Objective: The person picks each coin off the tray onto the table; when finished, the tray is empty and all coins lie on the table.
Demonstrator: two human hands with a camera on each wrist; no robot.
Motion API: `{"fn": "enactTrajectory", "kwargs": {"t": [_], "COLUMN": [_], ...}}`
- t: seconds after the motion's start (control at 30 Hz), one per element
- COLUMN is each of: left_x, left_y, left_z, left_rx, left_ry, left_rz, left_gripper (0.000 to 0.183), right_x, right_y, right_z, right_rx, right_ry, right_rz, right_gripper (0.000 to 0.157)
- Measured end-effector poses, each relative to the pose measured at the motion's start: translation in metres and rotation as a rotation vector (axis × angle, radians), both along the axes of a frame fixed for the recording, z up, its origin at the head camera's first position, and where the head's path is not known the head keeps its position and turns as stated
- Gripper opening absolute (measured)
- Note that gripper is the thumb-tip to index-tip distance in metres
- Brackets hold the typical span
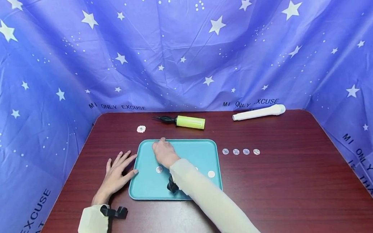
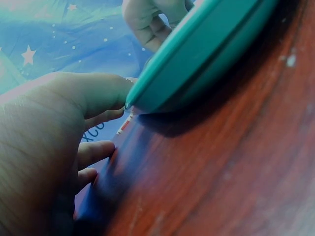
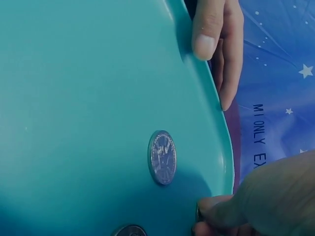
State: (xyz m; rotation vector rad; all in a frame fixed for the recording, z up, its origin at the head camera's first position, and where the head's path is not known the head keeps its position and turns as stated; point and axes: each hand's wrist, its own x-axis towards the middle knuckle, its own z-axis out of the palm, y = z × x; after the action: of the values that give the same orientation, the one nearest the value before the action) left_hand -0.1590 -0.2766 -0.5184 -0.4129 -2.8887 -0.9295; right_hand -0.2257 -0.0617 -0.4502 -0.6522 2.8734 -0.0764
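Observation:
A turquoise tray (image 1: 188,148) lies on the table. Over its far left part, my right hand (image 1: 165,153) pinches a silver coin (image 3: 198,212); only the coin's thin edge shows in the right wrist view. Beside the tray's left side rests my left hand (image 1: 116,175), fingers spread, with the thumb and a fingertip at the rim. Another coin (image 1: 159,169) lies flat on the tray below the right hand. A further coin (image 1: 211,174) is at the tray's right, and one more is mostly hidden by the right sleeve.
Right of the tray, several coins (image 1: 236,151) form a row on the table. Behind it are a small pale item with a scalloped edge (image 1: 141,129), a yellow-green hand pump (image 1: 190,122) with a black nozzle, and a white stick-shaped object (image 1: 258,112). A starry blue curtain (image 1: 182,59) surrounds the table.

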Motion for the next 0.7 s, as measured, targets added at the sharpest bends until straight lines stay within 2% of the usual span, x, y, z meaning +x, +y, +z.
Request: {"fn": "enactTrajectory", "kwargs": {"t": [0.2,0.37,0.53,0.7], "left_x": [0.001,0.001,0.0,0.0], "left_y": [0.0,0.001,0.001,0.001], "left_z": [0.002,0.001,0.001,0.0], "left_rx": [0.008,0.0,0.003,0.002], "left_ry": [0.005,0.003,0.003,0.006], "left_rz": [0.004,0.001,0.0,0.001], "left_gripper": [0.06,0.06,0.06,0.06], "right_x": [-0.004,-0.008,-0.01,-0.009], "right_y": [0.007,0.016,0.027,0.039], "right_z": [0.003,0.0,-0.004,-0.004], "right_rx": [-0.087,-0.199,-0.388,-0.531], "right_ry": [-0.054,-0.114,-0.135,-0.14], "right_rz": [-0.052,-0.088,-0.104,-0.111], "right_gripper": [0.019,0.009,0.018,0.018]}}
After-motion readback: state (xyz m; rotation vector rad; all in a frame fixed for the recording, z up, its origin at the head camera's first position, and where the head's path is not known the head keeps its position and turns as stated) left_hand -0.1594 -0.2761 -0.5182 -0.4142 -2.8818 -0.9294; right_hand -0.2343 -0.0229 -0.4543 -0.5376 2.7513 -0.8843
